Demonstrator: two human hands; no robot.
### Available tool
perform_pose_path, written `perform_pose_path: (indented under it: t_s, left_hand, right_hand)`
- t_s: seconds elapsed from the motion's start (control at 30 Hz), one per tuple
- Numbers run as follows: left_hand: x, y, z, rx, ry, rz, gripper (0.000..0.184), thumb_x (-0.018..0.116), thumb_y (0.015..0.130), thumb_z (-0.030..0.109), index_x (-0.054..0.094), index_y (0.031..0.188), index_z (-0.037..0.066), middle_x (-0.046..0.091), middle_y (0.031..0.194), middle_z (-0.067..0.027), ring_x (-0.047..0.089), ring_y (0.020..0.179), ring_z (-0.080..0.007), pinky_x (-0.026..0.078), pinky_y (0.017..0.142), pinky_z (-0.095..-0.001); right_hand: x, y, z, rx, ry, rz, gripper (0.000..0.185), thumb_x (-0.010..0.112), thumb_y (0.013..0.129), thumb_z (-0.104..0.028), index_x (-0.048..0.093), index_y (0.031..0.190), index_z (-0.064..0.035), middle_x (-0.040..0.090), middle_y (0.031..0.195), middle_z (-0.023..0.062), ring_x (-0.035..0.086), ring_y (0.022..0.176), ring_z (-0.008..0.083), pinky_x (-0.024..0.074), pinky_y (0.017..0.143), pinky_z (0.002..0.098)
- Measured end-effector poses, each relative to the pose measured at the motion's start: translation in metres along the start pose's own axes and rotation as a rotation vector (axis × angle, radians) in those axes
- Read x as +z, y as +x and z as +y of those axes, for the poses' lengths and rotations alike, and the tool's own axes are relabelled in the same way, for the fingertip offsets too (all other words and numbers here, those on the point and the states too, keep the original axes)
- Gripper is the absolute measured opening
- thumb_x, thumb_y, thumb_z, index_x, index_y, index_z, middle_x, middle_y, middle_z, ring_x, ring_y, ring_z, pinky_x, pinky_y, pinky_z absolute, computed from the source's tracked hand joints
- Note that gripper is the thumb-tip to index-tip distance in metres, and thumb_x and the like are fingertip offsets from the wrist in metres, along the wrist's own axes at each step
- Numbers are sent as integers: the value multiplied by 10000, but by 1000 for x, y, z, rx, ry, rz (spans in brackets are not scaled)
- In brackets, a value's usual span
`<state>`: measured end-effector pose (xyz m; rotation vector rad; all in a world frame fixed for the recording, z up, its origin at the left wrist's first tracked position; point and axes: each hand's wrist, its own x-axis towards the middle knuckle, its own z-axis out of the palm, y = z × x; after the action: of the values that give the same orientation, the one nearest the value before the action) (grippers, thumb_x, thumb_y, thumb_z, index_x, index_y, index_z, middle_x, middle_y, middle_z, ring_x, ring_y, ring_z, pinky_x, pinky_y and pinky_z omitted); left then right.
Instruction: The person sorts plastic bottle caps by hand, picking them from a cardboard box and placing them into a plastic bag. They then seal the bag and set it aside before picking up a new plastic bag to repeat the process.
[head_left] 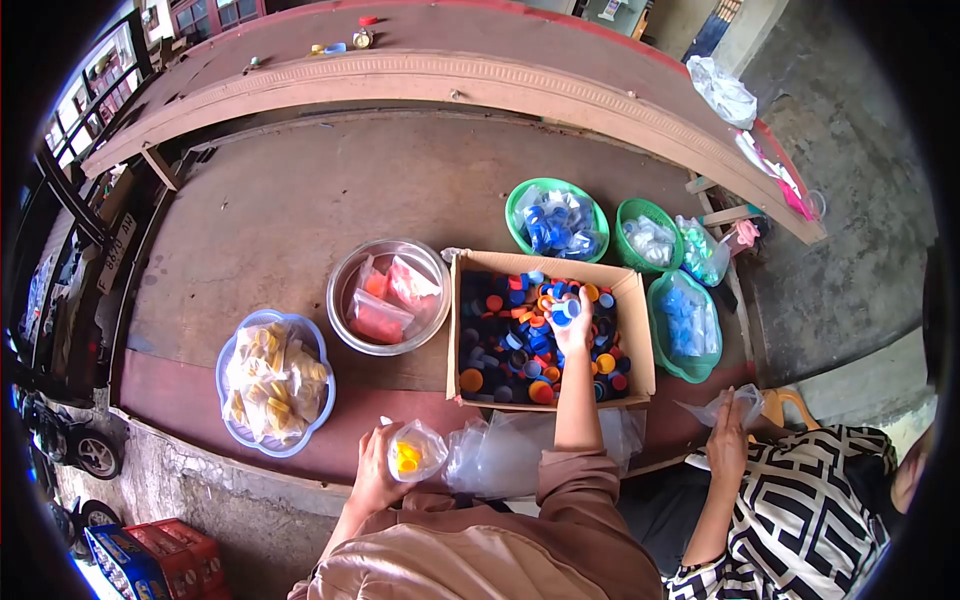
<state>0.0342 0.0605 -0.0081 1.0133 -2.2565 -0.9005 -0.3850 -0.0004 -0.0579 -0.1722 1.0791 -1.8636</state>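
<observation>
My left hand (376,466) is closed on a clear plastic bag (417,452) with yellow caps in it, near the table's front edge. Inside the cardboard box (638,335), my right hand (573,328) is over a heap of blue, orange, red and yellow bottle caps (500,345). Blue and white caps (565,311) rest in its fingers. Flat clear plastic bags (500,457) lie between the box and my body, partly under my right forearm.
Left of the box are a steel bowl (341,331) with bagged red caps and a basket (226,419) of bagged yellow caps. Green baskets (601,213) stand behind and right. A co-worker's hand (731,440) holds a clear bag at the right.
</observation>
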Motion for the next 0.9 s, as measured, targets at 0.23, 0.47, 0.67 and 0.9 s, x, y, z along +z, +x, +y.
perform_pose_path:
  t_s: [0.23, 0.47, 0.67, 0.9]
  left_hand:
    - [12, 1, 1, 21, -27, 24, 801, 786, 565, 260, 399, 1224, 24, 481, 1126, -168, 437, 1071, -361, 344, 923, -446]
    - [19, 24, 7, 101, -29, 31, 774, 786, 555, 220, 408, 1203, 26, 501, 1109, -153, 462, 1034, -348, 338, 916, -450]
    - [22, 5, 6, 53, -31, 23, 770, 780, 554, 223, 408, 1202, 34, 510, 1131, -149, 464, 1047, -362, 317, 943, -463]
    - [23, 0, 8, 21, -26, -15, 803, 808, 533, 192, 408, 1211, 36, 480, 1130, -161, 448, 1056, -365, 368, 907, -449]
  right_hand:
    - [1, 5, -7, -93, 357, -112, 555, 459, 817, -593, 604, 699, -71, 623, 994, 183, 570, 985, 371, 462, 794, 479]
    - [15, 5, -12, -171, 112, 132, 489, 475, 816, -572, 524, 695, -101, 596, 1007, 143, 552, 1043, 324, 445, 836, 401]
    - [29, -13, 12, -1089, -1302, 150, 244, 732, 689, -223, 588, 777, -46, 567, 924, 127, 543, 954, 304, 435, 805, 390]
    - [68, -50, 72, -514, -2115, -733, 783, 762, 476, -366, 523, 1169, -90, 413, 1255, 209, 353, 1232, 353, 298, 1003, 538]
